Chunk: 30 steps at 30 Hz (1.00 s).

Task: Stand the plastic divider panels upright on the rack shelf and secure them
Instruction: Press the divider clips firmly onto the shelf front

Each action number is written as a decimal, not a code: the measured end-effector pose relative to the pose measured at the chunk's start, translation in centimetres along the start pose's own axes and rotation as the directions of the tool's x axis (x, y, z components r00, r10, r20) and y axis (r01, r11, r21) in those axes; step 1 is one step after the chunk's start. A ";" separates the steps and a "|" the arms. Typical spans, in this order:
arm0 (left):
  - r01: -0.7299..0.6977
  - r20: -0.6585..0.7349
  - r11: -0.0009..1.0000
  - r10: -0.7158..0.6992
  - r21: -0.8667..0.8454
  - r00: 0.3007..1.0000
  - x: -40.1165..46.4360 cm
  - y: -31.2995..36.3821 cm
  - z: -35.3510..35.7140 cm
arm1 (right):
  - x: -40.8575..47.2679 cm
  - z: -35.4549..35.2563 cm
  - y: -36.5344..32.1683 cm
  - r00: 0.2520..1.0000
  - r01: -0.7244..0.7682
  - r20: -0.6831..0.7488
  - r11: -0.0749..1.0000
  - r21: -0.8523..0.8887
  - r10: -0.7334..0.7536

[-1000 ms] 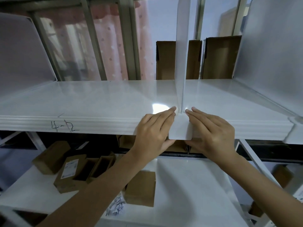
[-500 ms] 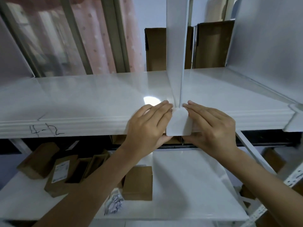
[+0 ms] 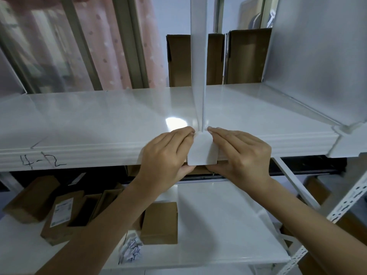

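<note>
Both hands pressing the front tab of a white plastic divider panel (image 3: pixel 198 56) standing upright on the glossy white rack shelf (image 3: pixel 99 120).

The left hand (image 3: pixel 166 155) and right hand (image 3: pixel 242 153) flank the panel's white folded tab (image 3: pixel 202 150) over the shelf's front lip, fingers straight and close together, fingertips at the panel's base. A second white panel (image 3: pixel 317 56) stands at right; brown cardboard boxes (image 3: pixel 246 56) stand behind.
</note>
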<state>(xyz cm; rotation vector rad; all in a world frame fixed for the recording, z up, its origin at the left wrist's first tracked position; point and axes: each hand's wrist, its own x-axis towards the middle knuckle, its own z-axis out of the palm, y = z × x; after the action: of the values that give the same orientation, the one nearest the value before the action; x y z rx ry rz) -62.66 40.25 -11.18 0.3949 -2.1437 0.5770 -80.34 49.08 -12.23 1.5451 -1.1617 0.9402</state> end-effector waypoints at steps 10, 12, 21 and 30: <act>-0.038 -0.032 0.999 0.038 0.025 0.999 0.0 -0.4 -0.3 | 0.0 0.4 -0.2 1.000 -0.006 0.005 1.000 -0.014 0.006; -0.044 -0.037 0.999 0.045 0.025 0.998 0.0 -0.4 -0.2 | 0.0 0.4 -0.3 1.000 -0.012 -0.001 1.000 -0.008 0.012; -0.040 -0.044 0.999 0.042 0.036 0.998 -1.1 -2.1 -1.4 | 0.7 1.7 -2.0 1.000 0.003 0.012 1.000 0.012 -0.003; -0.026 -0.032 0.999 0.027 0.034 0.999 -1.7 -2.8 -1.7 | 1.0 2.0 -2.7 1.000 0.003 0.025 1.000 0.013 -0.003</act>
<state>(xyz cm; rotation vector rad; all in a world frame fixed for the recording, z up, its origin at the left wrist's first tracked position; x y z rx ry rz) -59.25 38.87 -10.90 0.3737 -2.1135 0.6315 -77.38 47.18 -12.41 1.5724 -1.1722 0.9303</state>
